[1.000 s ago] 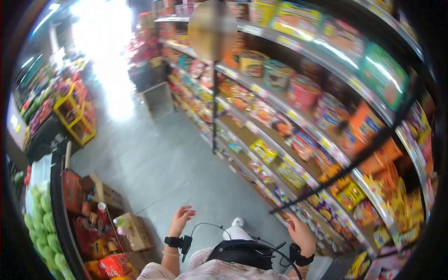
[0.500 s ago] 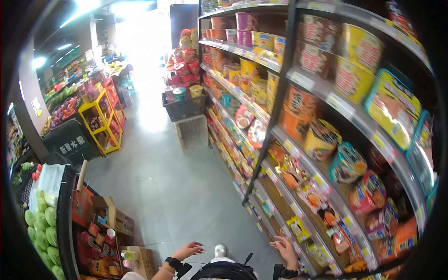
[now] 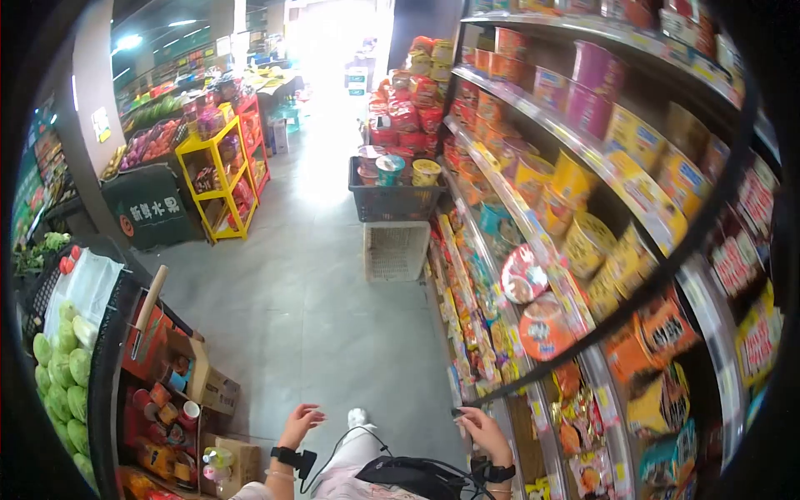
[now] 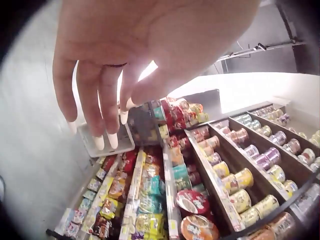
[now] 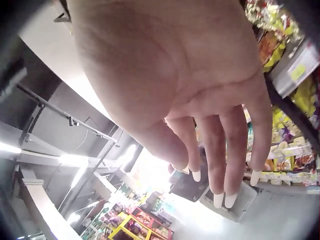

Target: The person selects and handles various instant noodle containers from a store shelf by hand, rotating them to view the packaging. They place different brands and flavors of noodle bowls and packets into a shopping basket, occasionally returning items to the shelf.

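Note:
My left hand (image 3: 300,427) hangs in front of my body over the aisle floor, holding nothing. In the left wrist view the same hand (image 4: 135,60) has loosely extended fingers with long pale nails. Nearest to the shelf of packaged food (image 3: 575,312) is my right hand (image 3: 486,436), also holding nothing. The right wrist view shows its bare palm (image 5: 175,75) and relaxed fingers pointing down. Cup noodles (image 3: 586,244) and bagged snacks fill the shelf on the right. A thin black strip (image 3: 617,325) crosses in front of the shelf, ending near the right hand's fingertips.
Ahead, a black basket of cups (image 3: 396,200) sits on a pale crate (image 3: 396,254) beside red packets. A yellow rack (image 3: 218,179) stands left. Closer on the left are green vegetables (image 3: 65,367) and cardboard boxes (image 3: 233,462). Grey floor (image 3: 292,333) runs between.
The view has swung right-to-left tilt into level and advanced along the aisle; the basket and yellow rack appear nearer. Both hands stay before the body and hold nothing throughout.

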Demonstrator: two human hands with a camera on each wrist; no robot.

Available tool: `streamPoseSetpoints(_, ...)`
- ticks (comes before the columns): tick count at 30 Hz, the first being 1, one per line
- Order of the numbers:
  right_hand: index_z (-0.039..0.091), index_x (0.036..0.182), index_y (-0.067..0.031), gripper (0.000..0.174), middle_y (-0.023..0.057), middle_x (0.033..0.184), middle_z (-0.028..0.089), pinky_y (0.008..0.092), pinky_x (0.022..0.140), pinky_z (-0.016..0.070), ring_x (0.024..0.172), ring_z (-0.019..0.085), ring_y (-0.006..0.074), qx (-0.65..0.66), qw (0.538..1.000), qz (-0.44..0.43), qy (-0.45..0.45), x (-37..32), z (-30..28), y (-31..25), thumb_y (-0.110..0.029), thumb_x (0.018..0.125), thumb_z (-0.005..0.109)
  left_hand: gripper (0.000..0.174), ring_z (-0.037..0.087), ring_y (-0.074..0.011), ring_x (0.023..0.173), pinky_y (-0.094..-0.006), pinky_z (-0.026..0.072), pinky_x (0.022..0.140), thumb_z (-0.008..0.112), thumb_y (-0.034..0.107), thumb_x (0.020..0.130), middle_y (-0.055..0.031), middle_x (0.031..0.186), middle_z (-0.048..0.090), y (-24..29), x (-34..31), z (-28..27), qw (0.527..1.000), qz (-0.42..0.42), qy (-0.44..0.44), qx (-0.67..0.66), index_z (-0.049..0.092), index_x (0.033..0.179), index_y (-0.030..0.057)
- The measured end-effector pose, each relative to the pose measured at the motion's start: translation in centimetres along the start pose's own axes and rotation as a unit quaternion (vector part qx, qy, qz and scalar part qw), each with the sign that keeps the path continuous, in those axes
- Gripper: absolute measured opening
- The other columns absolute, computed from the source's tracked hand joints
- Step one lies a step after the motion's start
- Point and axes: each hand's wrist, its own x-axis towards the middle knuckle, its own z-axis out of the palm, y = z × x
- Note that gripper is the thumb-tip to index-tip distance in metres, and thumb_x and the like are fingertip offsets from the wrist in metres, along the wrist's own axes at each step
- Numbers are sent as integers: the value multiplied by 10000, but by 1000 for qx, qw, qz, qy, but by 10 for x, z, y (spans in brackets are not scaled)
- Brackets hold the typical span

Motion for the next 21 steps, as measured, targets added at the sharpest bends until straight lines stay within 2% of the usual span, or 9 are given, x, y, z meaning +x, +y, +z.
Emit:
streamPoseSetpoints(5, 531, 1138, -64, 296, 97, 912, 637, 272, 753, 464, 836, 600, 153, -51, 999, -14, 12, 126, 1, -4, -145, 854, 543, 236, 626, -194, 829, -289, 477, 700, 456, 111, 834, -121, 900, 630, 27, 107, -51, 994, -18, 109, -22, 494, 1047, 17)
streamPoseSetpoints(6, 531, 1140, -70, 298, 93, 921, 630, 268, 748, 464, 841, 596, 152, -61, 998, 17, 3, 151, 2, -9, -145, 852, 543, 233, 628, -197, 808, -289, 480, 686, 443, 100, 830, -129, 899, 628, 29, 137, -61, 992, -7, 121, -27, 489, 1040, 10)
streamPoseSetpoints(8, 536, 1136, -76, 298, 93, 908, 625, 263, 745, 461, 830, 590, 151, -28, 998, 43, -24, 202, 2, -20, -141, 846, 548, 242, 609, -191, 866, -317, 486, 751, 469, 140, 840, -125, 907, 615, 60, 186, -67, 993, 14, 120, -8, 494, 1048, 18)
streamPoseSetpoints(11, 543, 1124, -64, 289, 79, 894, 622, 260, 752, 459, 820, 581, 143, -61, 998, -19, -28, 278, -7, -33, -139, 845, 546, 223, 619, -189, 819, -286, 485, 703, 470, 120, 846, -125, 897, 624, 121, 250, -47, 993, 63, 101, -12, 513, 1035, 9)
streamPoseSetpoints(12, 548, 1117, -62, 279, 73, 894, 619, 259, 763, 455, 813, 571, 140, -86, 996, 6, -9, 294, -12, -54, -143, 850, 539, 226, 615, -183, 827, -280, 483, 707, 483, 141, 856, -120, 903, 623, 137, 273, -41, 995, 69, 72, -14, 519, 1037, 11)
streamPoseSetpoints(14, 546, 1120, -61, 279, 90, 938, 621, 273, 757, 464, 864, 586, 153, -102, 993, -14, 50, 318, -15, -106, -125, 849, 540, 253, 606, -169, 842, -270, 474, 724, 508, 194, 876, -108, 924, 621, 166, 311, -28, 997, 72, 13, 8, 526, 1051, 13)
streamPoseSetpoints(15, 541, 1119, -51, 281, 91, 964, 620, 280, 754, 469, 882, 591, 160, -95, 992, 28, 80, 330, -20, -105, -116, 846, 546, 247, 601, -163, 865, -269, 466, 743, 498, 190, 883, -101, 930, 622, 183, 329, -19, 997, 66, -10, 33, 523, 1061, 20)
streamPoseSetpoints(18, 546, 1114, -35, 297, 89, 938, 611, 281, 739, 454, 849, 568, 147, -52, 994, 27, 90, 362, -31, -110, -147, 840, 569, 246, 596, -189, 909, -290, 463, 780, 492, 176, 885, -104, 962, 617, 211, 383, -1, 993, 75, -50, 78, 513, 1077, 24)
streamPoseSetpoints(21, 533, 1135, -49, 316, 85, 967, 606, 290, 758, 455, 876, 570, 163, -88, 988, 70, 103, 408, -42, -103, -155, 840, 573, 236, 594, -160, 896, -266, 450, 760, 492, 179, 888, -86, 951, 621, 236, 442, 20, 995, 58, -64, 47, 515, 1072, 34)
